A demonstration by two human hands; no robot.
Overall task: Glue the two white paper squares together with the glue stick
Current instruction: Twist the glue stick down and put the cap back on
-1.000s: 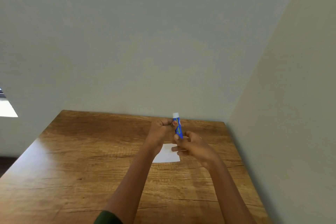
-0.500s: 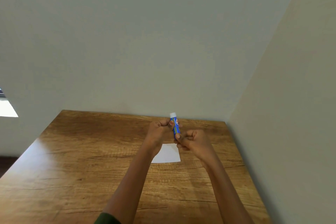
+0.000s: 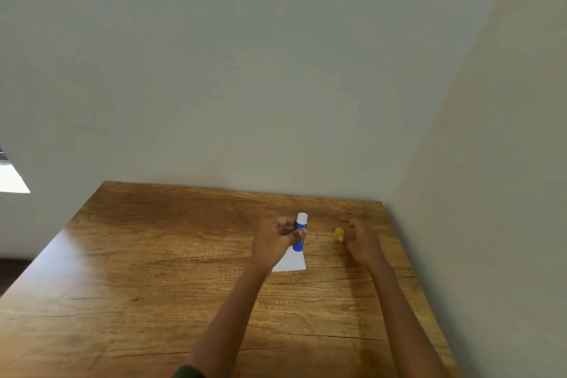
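My left hand (image 3: 276, 239) grips a blue glue stick (image 3: 300, 233) upright, its white end pointing up. My right hand (image 3: 360, 242) is off to the right and pinches a small yellow cap (image 3: 338, 234) between its fingers. A white paper square (image 3: 291, 261) lies flat on the wooden table (image 3: 153, 270) just below the glue stick; my left hand and wrist cover its left part. I cannot tell whether it is one sheet or two stacked.
The table sits in a corner, with a wall (image 3: 245, 70) along its far edge and another wall (image 3: 491, 193) along its right edge. A bright window patch (image 3: 10, 175) shows at the far left.
Both hands were together on the glue stick. Now my right hand has pulled away to the right with the yellow cap, while my left hand keeps the stick.
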